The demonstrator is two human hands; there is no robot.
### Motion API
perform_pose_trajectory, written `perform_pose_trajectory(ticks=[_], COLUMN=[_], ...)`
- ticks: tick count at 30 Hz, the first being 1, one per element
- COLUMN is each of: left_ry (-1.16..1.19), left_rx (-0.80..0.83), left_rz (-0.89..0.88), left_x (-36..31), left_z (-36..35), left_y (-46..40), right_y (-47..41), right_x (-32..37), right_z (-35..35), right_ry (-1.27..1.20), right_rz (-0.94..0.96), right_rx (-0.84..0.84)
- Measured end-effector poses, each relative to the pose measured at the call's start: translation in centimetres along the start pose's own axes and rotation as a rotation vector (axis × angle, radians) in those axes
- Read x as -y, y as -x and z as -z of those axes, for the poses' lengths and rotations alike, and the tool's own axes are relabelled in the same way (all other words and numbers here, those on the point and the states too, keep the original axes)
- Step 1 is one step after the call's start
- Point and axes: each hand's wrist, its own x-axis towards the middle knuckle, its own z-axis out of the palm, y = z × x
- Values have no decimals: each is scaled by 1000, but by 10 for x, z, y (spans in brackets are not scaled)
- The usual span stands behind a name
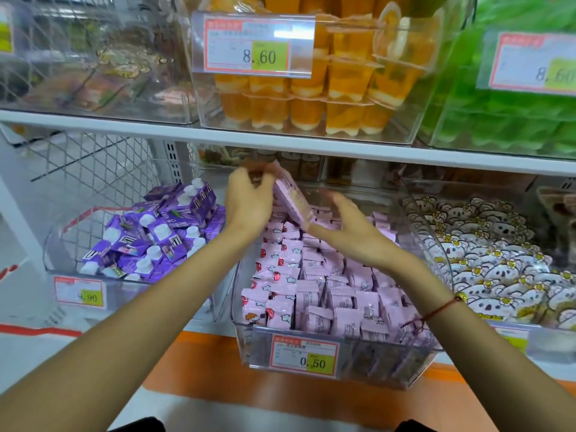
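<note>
A clear plastic bin on the lower shelf is full of several small pink snack packets. My left hand is raised over the back of the bin and pinches the upper end of a stack of pink packets, which tilts down to the right. My right hand lies over the packets just right of that stack, fingers straight, its fingertips touching the stack's lower end. A red string bracelet circles my right wrist.
A bin of purple spouted pouches stands to the left, a bin of koala-print packets to the right. The upper shelf hangs just above my hands, carrying orange jelly cups and green goods. A price tag reads 0.50.
</note>
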Motion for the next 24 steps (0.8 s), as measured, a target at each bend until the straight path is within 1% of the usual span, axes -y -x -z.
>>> perform_pose_trajectory(ticks=[2,3,5,7,8,9,12,13,15,17,21,23,24], left_ry=[228,301,348,347,332,306,145,110,96,105,145,158,177], left_rx=[30,56,113,136,132,131,195,237,317,347,303,250,208], left_rz=[155,224,308,322,307,279,155,126,91,69,43,18,10], left_x=[-5,-7,-9,-11,-13,-15,-18,-19,-20,-20,-18,-16,-16], left_z=[9,13,20,26,30,33,39,40,41,41,42,41,40], left_y=[14,22,37,47,50,52,54,54,54,53,50,51,51], right_y=[5,7,12,17,17,18,17,18,19,20,20,20,19], right_x=[13,18,25,27,26,27,30,31,31,30,28,26,26], right_z=[-7,-11,-20,-23,-23,-21,-15,-13,-11,-10,-9,-7,-5], right_ry=[-48,-48,-31,-86,-171,-298,-831,-966,-1079,-1096,-1010,-919,-849], right_rz=[98,161,271,292,250,164,-198,-264,-293,-270,-183,-133,-121], right_rx=[-52,-94,-210,-261,-232,-168,160,231,291,328,381,357,311])
